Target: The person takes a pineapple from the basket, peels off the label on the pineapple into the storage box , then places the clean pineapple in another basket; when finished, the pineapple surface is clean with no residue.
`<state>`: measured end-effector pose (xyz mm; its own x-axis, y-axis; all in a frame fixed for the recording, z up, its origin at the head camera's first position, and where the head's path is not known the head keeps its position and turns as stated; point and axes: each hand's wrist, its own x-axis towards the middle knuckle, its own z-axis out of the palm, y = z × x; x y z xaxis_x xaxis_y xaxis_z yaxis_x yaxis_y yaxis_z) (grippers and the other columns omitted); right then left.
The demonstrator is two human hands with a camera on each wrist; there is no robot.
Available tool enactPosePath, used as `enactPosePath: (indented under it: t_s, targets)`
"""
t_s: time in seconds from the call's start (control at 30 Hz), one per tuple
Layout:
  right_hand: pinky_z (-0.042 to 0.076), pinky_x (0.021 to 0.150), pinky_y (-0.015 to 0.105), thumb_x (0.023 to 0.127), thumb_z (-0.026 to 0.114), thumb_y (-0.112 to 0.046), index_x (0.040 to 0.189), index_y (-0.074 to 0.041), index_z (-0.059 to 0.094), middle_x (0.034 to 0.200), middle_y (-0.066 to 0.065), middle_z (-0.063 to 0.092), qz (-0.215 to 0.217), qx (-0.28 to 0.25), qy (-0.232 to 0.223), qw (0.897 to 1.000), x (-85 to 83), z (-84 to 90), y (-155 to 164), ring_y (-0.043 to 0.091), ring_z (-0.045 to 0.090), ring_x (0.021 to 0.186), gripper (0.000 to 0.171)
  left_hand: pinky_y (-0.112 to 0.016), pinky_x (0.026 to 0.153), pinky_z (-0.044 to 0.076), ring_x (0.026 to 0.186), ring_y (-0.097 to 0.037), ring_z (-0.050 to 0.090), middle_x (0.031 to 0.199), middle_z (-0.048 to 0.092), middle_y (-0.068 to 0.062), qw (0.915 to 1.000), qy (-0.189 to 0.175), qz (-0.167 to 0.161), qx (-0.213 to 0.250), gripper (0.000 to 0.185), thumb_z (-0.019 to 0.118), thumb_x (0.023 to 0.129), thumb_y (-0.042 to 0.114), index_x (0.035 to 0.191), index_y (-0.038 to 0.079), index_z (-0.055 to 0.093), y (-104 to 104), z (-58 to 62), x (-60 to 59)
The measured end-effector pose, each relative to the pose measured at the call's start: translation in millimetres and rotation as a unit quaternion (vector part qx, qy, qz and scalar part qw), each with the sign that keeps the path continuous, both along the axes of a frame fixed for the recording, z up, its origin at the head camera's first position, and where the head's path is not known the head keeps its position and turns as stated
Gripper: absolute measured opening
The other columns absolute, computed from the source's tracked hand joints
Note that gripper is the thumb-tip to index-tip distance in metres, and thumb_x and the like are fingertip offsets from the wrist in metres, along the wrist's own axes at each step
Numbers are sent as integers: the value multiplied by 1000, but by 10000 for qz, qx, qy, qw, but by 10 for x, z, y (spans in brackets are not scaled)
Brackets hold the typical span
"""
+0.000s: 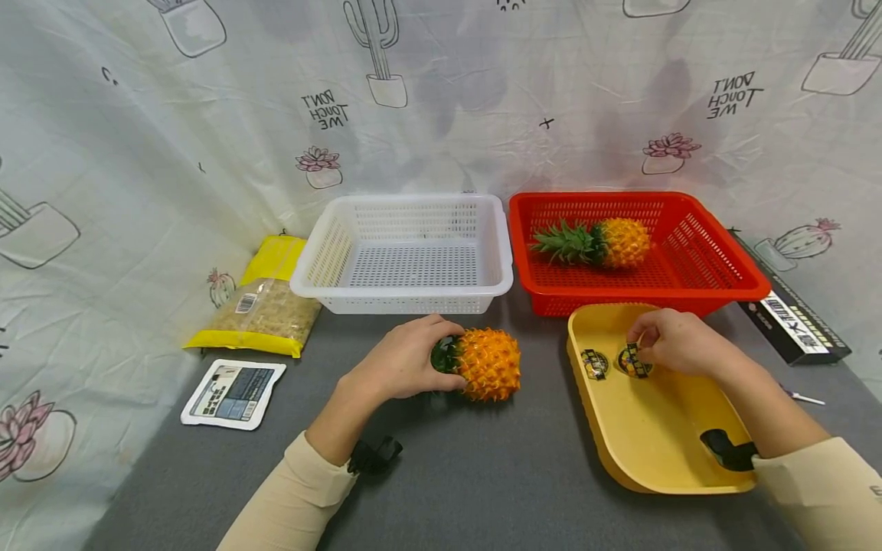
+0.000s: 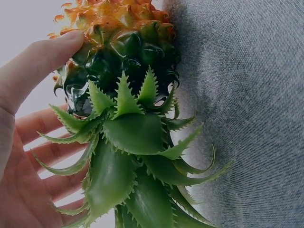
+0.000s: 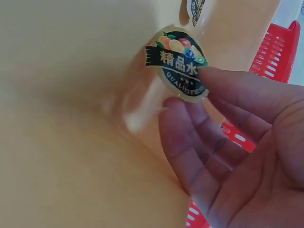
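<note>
Head view: left hand [image 1: 403,360] is wrapped round the leafy crown end of a toy pineapple [image 1: 485,364] lying on its side on the grey table [image 1: 482,482], w/ the fruit end pointing right; prob. braced that way so it won't roll. Left wrist view shows thumb [image 2: 35,61] on the orange skin and fingers curled behind the serrated green leaves. Skin is glossy orange w/ pointed bumps, dark green at the crown base.

Right hand [image 1: 678,342] sits over the yellow tray [image 1: 648,451], finger and thumb pinching the edge of a round fruit sticker [image 3: 178,64], black w/ fruit art and a banner. A 2nd sticker [image 1: 595,364] lies just beside it in the tray.

Behind: white basket [image 1: 406,252]; red basket [image 1: 717,264] holding a 2nd pineapple [image 1: 599,243]. Left of the table: yellow bag [image 1: 265,306], small white packet [image 1: 233,392].
</note>
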<state>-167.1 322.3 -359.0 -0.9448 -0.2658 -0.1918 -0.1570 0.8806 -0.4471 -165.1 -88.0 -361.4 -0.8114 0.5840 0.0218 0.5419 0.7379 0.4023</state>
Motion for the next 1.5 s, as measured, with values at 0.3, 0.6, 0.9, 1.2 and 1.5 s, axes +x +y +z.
enactPosePath:
  t_s: [0.3,0.6,0.9,1.2,1.5]
  targets:
    - [56,79,51,86,75,-8,114,5,69,99,20,70,-77,398,160,9990,14,41,-16,36,64,91,31,-47,102,53,121,-24,64,134,64,0,10000,-25,14,-42,70,84,83,47,142,18,62,-1,7,-8]
    - [55,85,57,89,77,-14,120,3,69,108,23,71,-37,263,315,9992,51,130,-85,42,65,102,37,-47,103,53,122,-24,63,134,64,0,10000,-64,19,-11,69,84,83,47,142,18,62,-7,15,4]
    - [52,91,62,91,78,-22,128,-3,66,123,26,68,13,-111,696,9975,118,222,-221,45,64,112,43,-46,102,53,120,-24,64,133,65,0,10000,-51,41,-23,69,85,82,47,141,18,62,2,12,12]
    - [50,96,64,94,77,-29,139,-7,58,135,25,63,38,-420,713,9966,152,359,-469,44,61,121,54,-46,103,52,121,-23,64,133,65,1,10000,-32,68,-7,69,85,82,47,140,18,63,9,4,17]
    - [50,99,63,95,75,-35,143,-11,55,138,20,62,78,-933,519,9943,202,429,-735,42,59,126,56,-46,103,52,119,-22,64,132,65,0,10000,5,73,-31,70,85,82,48,141,18,63,3,-12,19]
